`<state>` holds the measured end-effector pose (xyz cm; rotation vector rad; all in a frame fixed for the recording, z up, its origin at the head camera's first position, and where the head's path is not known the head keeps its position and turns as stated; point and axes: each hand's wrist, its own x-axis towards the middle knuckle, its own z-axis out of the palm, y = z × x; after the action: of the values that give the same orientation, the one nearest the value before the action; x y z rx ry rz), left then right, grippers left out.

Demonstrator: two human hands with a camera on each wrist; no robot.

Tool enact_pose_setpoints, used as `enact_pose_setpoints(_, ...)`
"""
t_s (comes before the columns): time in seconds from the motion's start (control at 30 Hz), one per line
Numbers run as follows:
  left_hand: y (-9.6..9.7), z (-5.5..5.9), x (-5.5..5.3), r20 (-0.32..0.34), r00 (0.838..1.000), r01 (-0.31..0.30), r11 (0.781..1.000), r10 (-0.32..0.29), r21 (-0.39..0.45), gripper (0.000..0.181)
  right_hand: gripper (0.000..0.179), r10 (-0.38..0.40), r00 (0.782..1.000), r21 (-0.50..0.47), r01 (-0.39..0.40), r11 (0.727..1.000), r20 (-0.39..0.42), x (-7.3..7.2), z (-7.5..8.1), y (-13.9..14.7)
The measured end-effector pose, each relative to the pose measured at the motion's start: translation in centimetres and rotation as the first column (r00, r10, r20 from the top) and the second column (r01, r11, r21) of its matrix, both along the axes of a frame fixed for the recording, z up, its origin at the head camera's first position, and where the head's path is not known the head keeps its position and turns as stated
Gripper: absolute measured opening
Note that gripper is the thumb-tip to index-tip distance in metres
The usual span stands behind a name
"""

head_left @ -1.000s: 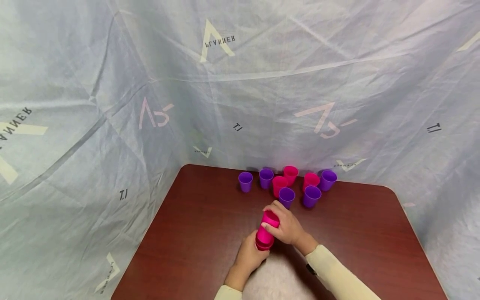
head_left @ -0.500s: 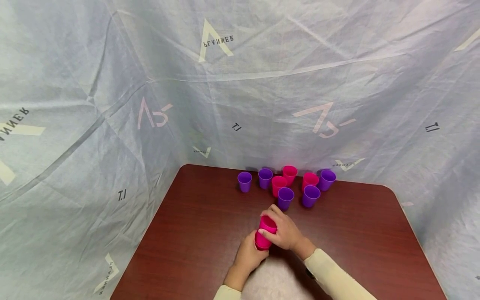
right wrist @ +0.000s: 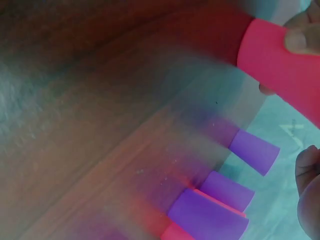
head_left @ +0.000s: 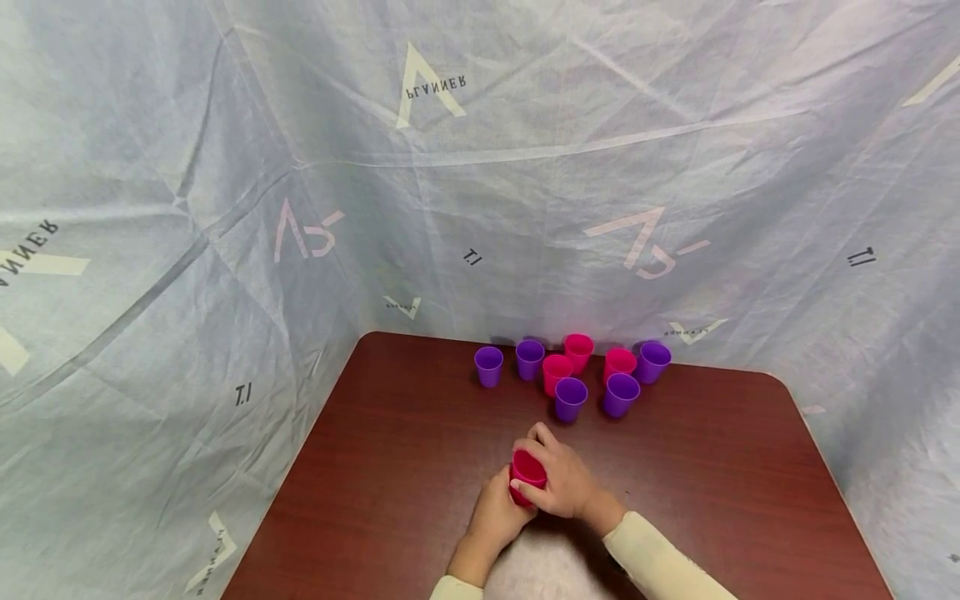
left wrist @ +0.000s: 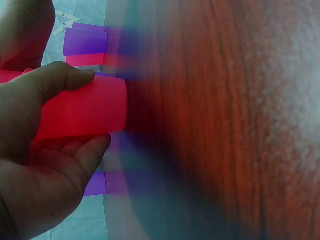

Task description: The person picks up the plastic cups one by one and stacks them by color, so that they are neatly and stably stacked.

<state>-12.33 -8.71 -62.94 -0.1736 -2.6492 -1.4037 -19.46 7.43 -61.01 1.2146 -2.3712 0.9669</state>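
Observation:
Just below the group of cups, my left hand (head_left: pixel 495 512) is wrapped round a pink cup (left wrist: pixel 87 107), thumb on one side and fingers on the other. A second pink cup (head_left: pixel 529 467) sits in it, mouth up. My right hand (head_left: pixel 562 479) grips this upper cup near its rim, with the thumb on the near side. In the right wrist view the lower cup (right wrist: pixel 275 57) stands with its base close to the table; I cannot tell whether it touches. Most of the lower cup is hidden by the hands in the head view.
Towards the back of the brown table (head_left: pixel 390 433) stand several upright cups, such as a purple cup (head_left: pixel 489 368), a front purple cup (head_left: pixel 571 402) and a pink cup (head_left: pixel 578 352). Grey printed cloth (head_left: pixel 450 208) hangs behind and at the sides.
My right hand has come down towards the left hand, sliding the upper pink cup deeper into the lower one. The left hand stays in nearly the same place. The other cups have not moved.

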Motion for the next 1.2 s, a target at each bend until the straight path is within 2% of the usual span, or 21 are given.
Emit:
enact_pose_setpoints(0.2,0.0,-0.1,0.0,0.013,1.0,-0.005,1.0,0.005,0.003,0.04,0.048,-0.012,0.999,0.009,0.012,1.0,-0.034,0.2,-0.5,0.0)
enact_pose_setpoints(0.4,-0.1,-0.1,0.0,0.045,0.999,-0.004,1.0,0.003,0.025,0.043,0.047,0.014,0.999,-0.008,-0.014,1.0,-0.044,0.2,-0.8,0.2)
enact_pose_setpoints(0.67,0.2,-0.2,0.1,-0.054,0.998,-0.013,1.0,0.012,-0.028,0.042,0.048,0.004,0.998,0.054,-0.001,0.999,-0.057,0.7,-1.1,-0.1)
enact_pose_setpoints(0.77,0.2,-0.2,0.2,-0.063,0.998,-0.014,1.0,0.012,-0.028,0.043,0.048,-0.009,0.998,0.051,0.012,0.999,-0.055,0.9,-1.3,-0.1)
enact_pose_setpoints(0.97,0.1,-0.2,0.2,-0.026,1.0,-0.016,1.0,0.015,-0.021,0.043,0.049,-0.003,1.0,0.06,0.005,0.998,-0.027,0.9,-1.7,0.1)
enact_pose_setpoints(1.2,0.0,-0.3,0.1,0.022,1.0,-0.001,1.0,0.001,0.001,0.049,0.048,0.019,1.0,0.017,-0.019,1.0,0.01,0.3,-1.7,0.6)
